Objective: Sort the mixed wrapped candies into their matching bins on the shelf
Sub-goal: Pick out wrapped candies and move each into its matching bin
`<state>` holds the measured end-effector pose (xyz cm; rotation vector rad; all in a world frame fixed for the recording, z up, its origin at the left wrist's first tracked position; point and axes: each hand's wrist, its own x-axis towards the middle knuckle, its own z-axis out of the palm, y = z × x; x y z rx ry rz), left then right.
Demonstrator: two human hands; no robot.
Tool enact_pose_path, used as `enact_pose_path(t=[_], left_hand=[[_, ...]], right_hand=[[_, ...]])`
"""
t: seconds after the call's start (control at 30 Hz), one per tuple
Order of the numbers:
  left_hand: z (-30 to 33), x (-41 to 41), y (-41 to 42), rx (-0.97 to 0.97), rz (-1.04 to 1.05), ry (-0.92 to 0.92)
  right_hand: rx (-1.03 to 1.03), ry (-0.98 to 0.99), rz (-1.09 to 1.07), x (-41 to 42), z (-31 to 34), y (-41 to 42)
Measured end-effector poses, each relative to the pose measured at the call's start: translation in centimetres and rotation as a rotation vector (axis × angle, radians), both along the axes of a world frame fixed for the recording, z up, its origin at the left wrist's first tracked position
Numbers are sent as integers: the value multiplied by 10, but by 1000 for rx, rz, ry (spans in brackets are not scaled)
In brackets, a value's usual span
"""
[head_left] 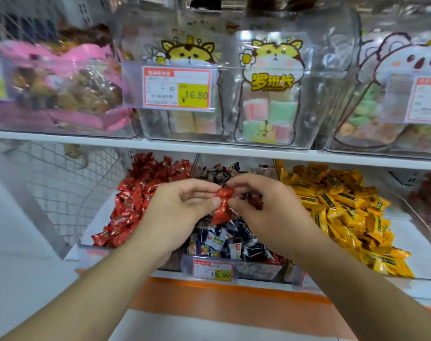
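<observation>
A price tag (pixel 177 87) on the clear bin above the left hand (pixel 182 210) reads ¥16.80; the candy pouch (pixel 271 94) above the right hand (pixel 263 207) bears yellow characters 罗班长; a price label (pixel 213 269) on the bin front below both hands reads 19.90; smaller print is illegible.

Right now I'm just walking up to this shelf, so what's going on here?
A person is sorting candies. Both hands, left hand and right hand, pinch red wrapped candies above the middle bin of dark-wrapped candies. The red candy bin lies left, the yellow candy bin right.
</observation>
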<state>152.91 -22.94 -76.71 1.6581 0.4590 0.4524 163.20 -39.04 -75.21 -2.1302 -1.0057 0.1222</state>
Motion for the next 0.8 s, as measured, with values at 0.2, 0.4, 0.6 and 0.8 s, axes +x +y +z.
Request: enact_pose_path(t=[0.2, 0.4, 0.6, 0.8], left_hand=[[7, -21, 20, 74, 42, 15], [18, -38, 58, 152, 156, 46], [9, -45, 101, 203, 354, 75], [-3, -45, 108, 454, 387, 267]], right_hand=[[127, 93, -59, -15, -5, 29], [185, 185, -115, -21, -6, 53], [262, 343, -130, -26, -7, 80], [179, 282, -56, -28, -4, 96]])
